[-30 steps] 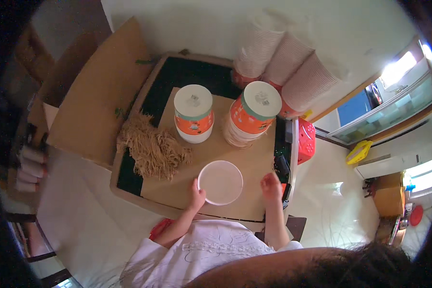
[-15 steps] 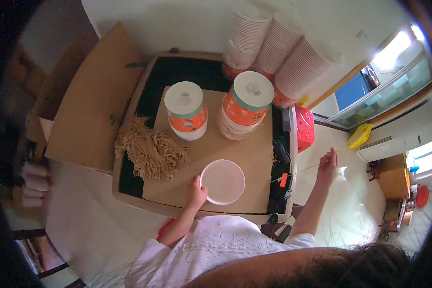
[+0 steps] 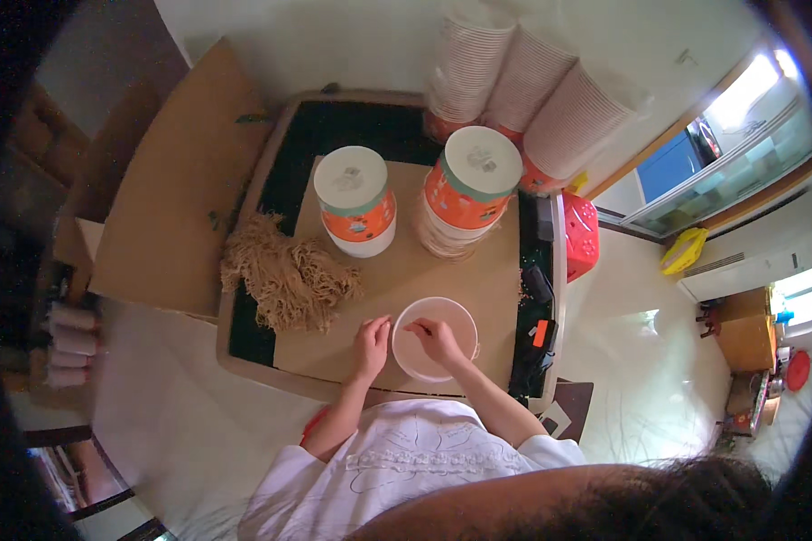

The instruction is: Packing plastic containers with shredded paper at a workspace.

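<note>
White tub (image 3: 418, 361) on cardboard sheet (image 3: 392, 281), near edge, both hands at it.
Left hand (image 3: 371, 347), fingers drawn together, is off its earlier rim grip and just beside it; right hand (image 3: 436, 340), fingers narrowed, is back from far right to over the mouth. Whether either holds thread cannot be told. Beyond: fibre bundle (image 3: 289, 278), two orange-banded containers (image 3: 359, 223).

No readable lettering or numbers
</note>
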`<state>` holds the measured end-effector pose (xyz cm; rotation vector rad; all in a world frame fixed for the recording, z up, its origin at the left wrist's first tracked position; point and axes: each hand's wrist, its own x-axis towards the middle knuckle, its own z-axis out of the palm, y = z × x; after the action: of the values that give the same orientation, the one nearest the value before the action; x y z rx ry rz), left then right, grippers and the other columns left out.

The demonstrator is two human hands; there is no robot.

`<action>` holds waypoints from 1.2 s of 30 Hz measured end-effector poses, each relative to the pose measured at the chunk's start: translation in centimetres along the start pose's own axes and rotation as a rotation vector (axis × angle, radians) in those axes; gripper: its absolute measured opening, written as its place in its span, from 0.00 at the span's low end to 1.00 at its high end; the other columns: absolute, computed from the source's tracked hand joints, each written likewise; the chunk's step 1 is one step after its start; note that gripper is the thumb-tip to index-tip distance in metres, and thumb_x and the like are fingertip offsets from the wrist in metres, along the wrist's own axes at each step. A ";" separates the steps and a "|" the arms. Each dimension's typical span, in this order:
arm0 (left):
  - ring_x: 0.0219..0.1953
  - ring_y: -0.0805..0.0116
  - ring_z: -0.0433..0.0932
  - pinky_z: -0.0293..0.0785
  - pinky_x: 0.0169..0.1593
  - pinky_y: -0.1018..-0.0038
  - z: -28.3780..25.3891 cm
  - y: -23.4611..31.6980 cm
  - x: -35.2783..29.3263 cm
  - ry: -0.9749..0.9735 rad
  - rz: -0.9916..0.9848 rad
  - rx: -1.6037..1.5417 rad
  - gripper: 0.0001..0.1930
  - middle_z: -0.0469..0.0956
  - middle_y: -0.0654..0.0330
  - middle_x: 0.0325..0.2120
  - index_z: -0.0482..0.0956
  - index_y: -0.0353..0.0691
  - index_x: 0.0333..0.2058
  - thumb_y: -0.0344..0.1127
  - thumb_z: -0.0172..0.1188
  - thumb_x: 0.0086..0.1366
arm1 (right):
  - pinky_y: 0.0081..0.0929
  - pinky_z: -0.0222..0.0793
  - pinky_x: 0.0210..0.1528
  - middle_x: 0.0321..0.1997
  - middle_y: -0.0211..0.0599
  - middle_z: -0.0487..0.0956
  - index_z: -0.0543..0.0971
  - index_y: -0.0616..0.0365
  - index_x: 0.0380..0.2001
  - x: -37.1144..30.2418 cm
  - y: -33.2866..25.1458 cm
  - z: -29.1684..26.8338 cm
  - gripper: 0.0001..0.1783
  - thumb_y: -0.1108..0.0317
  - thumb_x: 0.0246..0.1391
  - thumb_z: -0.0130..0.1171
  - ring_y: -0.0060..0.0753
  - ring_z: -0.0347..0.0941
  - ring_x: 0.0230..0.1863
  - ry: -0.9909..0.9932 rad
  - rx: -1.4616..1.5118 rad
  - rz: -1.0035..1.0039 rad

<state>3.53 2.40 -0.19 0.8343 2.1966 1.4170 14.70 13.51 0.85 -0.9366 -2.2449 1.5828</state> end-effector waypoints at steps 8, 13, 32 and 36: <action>0.24 0.67 0.74 0.70 0.28 0.75 -1.3 1.5 1.4 -0.084 0.084 -0.060 0.07 0.74 0.55 0.27 0.76 0.37 0.31 0.27 0.54 0.52 | 0.24 0.65 0.26 0.20 0.41 0.74 0.77 0.58 0.29 0.7 -1.2 0.3 0.08 0.69 0.47 0.49 0.28 0.70 0.22 -0.048 -0.064 -0.004; 0.26 0.64 0.73 0.70 0.29 0.74 -2.5 5.4 1.2 -0.249 0.227 -0.033 0.09 0.73 0.57 0.25 0.76 0.38 0.31 0.25 0.56 0.48 | 0.21 0.62 0.23 0.16 0.31 0.70 0.76 0.58 0.29 -0.1 -3.0 -1.6 0.08 0.68 0.49 0.48 0.20 0.64 0.19 -0.181 -0.011 0.020; 0.26 0.63 0.73 0.68 0.30 0.73 -1.8 5.8 0.6 -0.291 0.228 -0.042 0.03 0.72 0.55 0.23 0.73 0.33 0.25 0.27 0.53 0.52 | 0.10 0.51 0.18 0.17 0.19 0.67 0.73 0.57 0.25 -1.8 -3.5 -2.2 0.04 0.70 0.48 0.53 0.10 0.54 0.18 -0.029 0.315 0.093; 0.26 0.62 0.72 0.68 0.29 0.73 -1.2 4.8 0.8 -0.265 0.236 0.046 0.03 0.72 0.55 0.22 0.71 0.33 0.24 0.27 0.51 0.53 | 0.13 0.51 0.18 0.14 0.20 0.65 0.73 0.59 0.24 -1.8 -3.9 -1.5 0.04 0.71 0.45 0.56 0.10 0.54 0.18 0.076 0.145 0.026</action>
<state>3.47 3.59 4.67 1.2547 1.9875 1.2756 15.50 12.70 5.23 -0.9721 -2.0449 1.6664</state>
